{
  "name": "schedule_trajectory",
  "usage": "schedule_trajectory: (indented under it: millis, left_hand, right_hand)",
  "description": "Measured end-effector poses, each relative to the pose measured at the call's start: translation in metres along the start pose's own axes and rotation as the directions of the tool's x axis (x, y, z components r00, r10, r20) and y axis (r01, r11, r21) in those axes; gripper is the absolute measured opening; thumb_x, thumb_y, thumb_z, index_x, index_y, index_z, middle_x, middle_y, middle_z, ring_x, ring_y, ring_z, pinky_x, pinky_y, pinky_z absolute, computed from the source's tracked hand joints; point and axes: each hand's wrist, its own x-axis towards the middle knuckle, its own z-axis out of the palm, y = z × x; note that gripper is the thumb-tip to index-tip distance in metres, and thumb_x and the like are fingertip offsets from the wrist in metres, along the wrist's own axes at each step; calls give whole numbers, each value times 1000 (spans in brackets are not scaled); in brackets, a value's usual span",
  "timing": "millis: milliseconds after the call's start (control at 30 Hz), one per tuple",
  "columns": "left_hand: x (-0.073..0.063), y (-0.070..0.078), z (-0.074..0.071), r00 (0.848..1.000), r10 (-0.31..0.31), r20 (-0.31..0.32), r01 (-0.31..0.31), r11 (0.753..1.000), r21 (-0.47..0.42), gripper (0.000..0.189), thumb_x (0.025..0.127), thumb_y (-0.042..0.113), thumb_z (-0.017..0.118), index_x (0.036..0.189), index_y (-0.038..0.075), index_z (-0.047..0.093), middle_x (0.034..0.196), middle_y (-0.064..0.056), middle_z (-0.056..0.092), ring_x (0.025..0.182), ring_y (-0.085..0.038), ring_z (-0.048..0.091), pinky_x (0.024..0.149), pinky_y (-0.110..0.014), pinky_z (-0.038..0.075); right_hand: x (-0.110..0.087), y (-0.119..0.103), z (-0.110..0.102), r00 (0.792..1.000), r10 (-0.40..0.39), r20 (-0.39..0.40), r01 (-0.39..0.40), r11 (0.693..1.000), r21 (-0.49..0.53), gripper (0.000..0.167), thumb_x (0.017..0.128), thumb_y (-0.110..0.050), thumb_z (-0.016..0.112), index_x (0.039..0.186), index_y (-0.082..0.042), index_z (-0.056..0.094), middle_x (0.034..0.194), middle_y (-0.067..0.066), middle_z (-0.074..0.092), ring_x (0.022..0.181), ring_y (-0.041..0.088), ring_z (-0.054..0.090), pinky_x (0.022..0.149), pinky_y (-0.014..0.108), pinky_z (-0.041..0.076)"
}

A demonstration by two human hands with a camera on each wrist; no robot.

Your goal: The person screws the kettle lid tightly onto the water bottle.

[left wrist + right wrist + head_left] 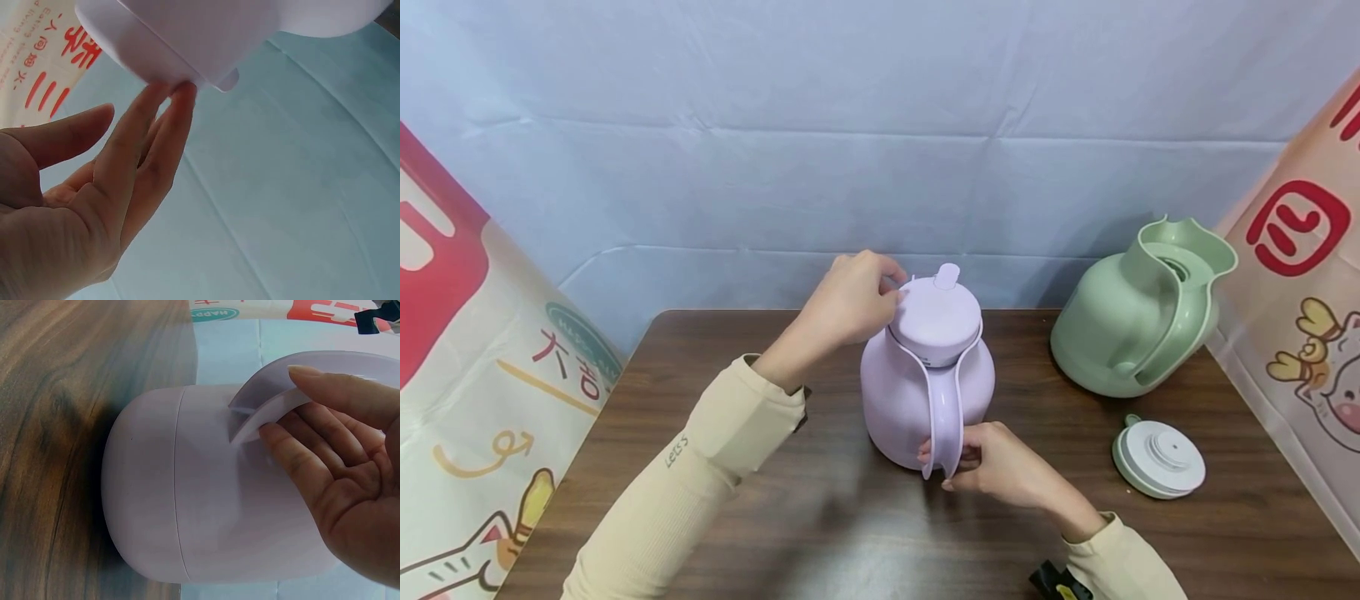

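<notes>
A lilac thermal jug [891,392] stands upright on the wooden table, its round lid [936,312] at the mouth and a small tab sticking up. Beside the lid is my left hand [853,296]; in the left wrist view its fingertips [183,94] touch the lid's edge while the thumb stays apart. My right hand [1007,467] is at the lower end of the jug's handle [946,408]. Fingers reach behind the handle and the thumb lies along its outer side, pinching it, as the right wrist view shows.
A green thermal jug [1093,333] with an uncovered mouth stands at the back right. In front of it a green and white lid [1168,458] lies with its white underside up. A pale cloth [850,192] hangs behind the table [700,350]; printed sheets flank both sides.
</notes>
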Motion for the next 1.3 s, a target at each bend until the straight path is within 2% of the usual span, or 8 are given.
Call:
schedule_trajectory:
  millis: [267,400,533,633,1067,1300]
  left_hand:
    - [2,-2,3,999,32,31,-30,998,-56,31,88,7,51,118,7,60,104,-10,66,104,-18,57,82,-29,46]
    - [1,-2,2,1000,22,11,-22,1000,-21,28,88,10,53,115,7,62,99,-8,67,100,-20,57,79,-30,46]
    - [-2,-2,0,1000,-15,-17,15,1000,22,19,88,16,56,102,8,65,88,-5,68,92,-21,57,72,-31,46]
    - [-2,-1,-1,999,-30,-20,30,999,17,15,87,15,57,97,8,65,83,-4,66,87,-19,56,68,-30,45]
    - [0,0,2,1000,13,20,-13,1000,-24,26,87,7,53,111,7,62,95,-7,68,95,-17,59,76,-28,47]
    - [0,-2,3,999,28,34,-27,999,-29,30,87,5,52,116,10,60,102,-9,66,102,-18,56,81,-30,45]
  right_hand:
    - [0,1,1,1000,-2,0,2,1000,13,32,70,5,72,101,-4,67,99,5,68,91,8,61,75,26,50]
    - [0,0,1,1000,3,3,-3,1000,13,32,70,5,72,101,-3,67,99,6,68,91,8,61,75,26,50]
    - [0,0,1,1000,16,4,-16,1000,15,32,70,6,71,101,-3,67,99,7,67,90,8,61,75,26,50]
    - [0,-1,1,1000,24,3,-24,1000,15,32,70,7,71,101,-3,67,98,7,67,90,8,61,75,26,50]
    - [0,0,0,1000,9,2,-9,1000,15,31,71,4,72,101,-3,67,98,6,68,90,8,61,75,26,50]
    - [0,0,1,1000,14,3,-15,1000,27,32,70,5,72,101,-3,67,98,6,68,90,8,61,75,26,50]
